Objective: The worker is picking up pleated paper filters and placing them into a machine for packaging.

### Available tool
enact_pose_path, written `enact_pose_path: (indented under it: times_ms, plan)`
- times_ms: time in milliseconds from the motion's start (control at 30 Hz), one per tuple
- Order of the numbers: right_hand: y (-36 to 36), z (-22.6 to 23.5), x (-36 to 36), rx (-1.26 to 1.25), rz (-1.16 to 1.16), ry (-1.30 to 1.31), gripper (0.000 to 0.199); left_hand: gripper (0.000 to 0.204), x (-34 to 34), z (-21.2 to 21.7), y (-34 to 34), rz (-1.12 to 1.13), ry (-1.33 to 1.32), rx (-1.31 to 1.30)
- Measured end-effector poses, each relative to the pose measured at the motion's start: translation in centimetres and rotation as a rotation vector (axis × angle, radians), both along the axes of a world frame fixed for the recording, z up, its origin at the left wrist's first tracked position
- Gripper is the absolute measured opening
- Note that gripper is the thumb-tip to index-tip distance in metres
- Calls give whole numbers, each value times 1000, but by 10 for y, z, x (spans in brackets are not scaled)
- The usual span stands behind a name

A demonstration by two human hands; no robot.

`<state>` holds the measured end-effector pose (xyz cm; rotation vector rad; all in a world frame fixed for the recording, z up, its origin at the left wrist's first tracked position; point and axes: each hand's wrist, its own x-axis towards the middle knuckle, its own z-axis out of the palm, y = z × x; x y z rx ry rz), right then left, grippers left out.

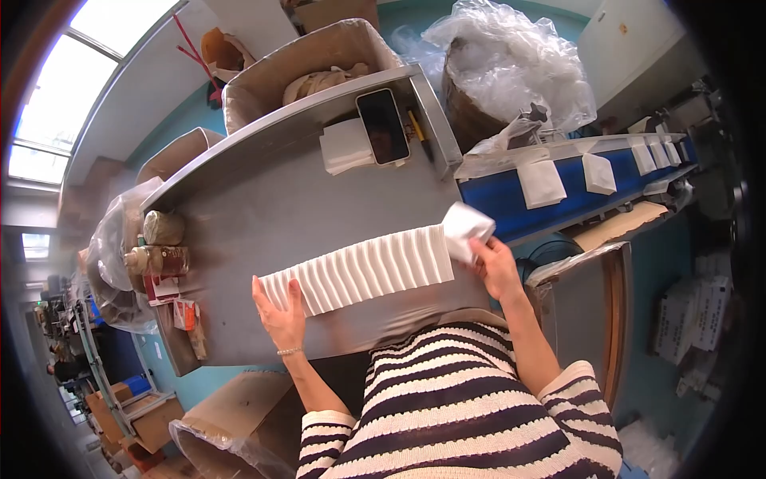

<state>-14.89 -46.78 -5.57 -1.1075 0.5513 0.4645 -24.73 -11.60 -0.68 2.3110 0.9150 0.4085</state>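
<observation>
Close together on the steel table [263, 207]: fanned row of white packets [363, 267], left hand [279, 313] flat and open on its near end, right hand [496, 267] pinching one white packet [467, 227] at the far end. Beyond, a phone [383, 125], paper stack [345, 146], pencil [416, 128]. Rightward, blue conveyor belt [511, 199] bearing more packets. Jars [163, 259] at the left edge.
</observation>
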Motion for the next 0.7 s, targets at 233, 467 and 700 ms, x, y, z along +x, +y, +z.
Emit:
enact_pose_path:
  times_ms: [233,467,700]
  plan:
    - [39,31,-3,-589,434,-436,48,90,3,8,-12,-107,-22,33]
    - [-9,-1,-4,-49,308,34,36,69,0,12,-2,-124,-18,-63]
    - [32,29,3,-489,392,-407,44,43,-6,-24,18,-65,-218,-535]
